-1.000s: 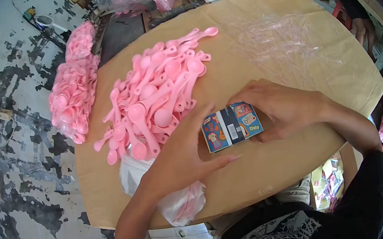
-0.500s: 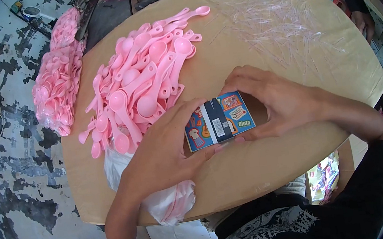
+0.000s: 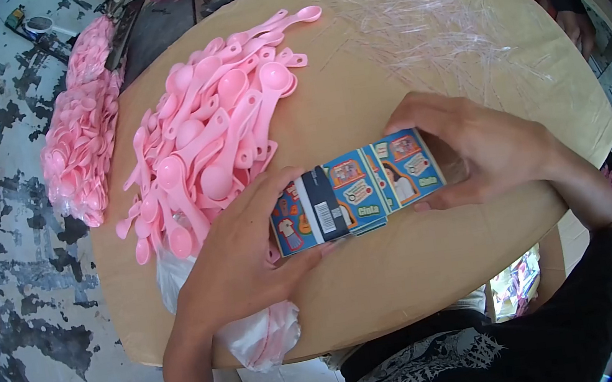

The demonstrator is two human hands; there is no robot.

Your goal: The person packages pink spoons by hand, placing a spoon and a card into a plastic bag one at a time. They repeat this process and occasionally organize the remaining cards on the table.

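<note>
Blue printed card fills the left hand, whose thumb and fingers clamp the left end of a card stack held just above the surface, near its front edge. Right-hand fingers and thumb grip the far end, where the upper cards overlap unevenly beyond a black-and-white barcode band ("Cinta" is legible on two faces). With the cards stepped like this, a loose right grip could let them fan out and spill; pulling askew could crease the band or bend corners. Just beyond the left hand lies a heap of pink measuring spoons, where dropped cards might slip. A white plastic bag hangs over the front edge by the left wrist, liable to snag. Farther off lie clear plastic strips.
</note>
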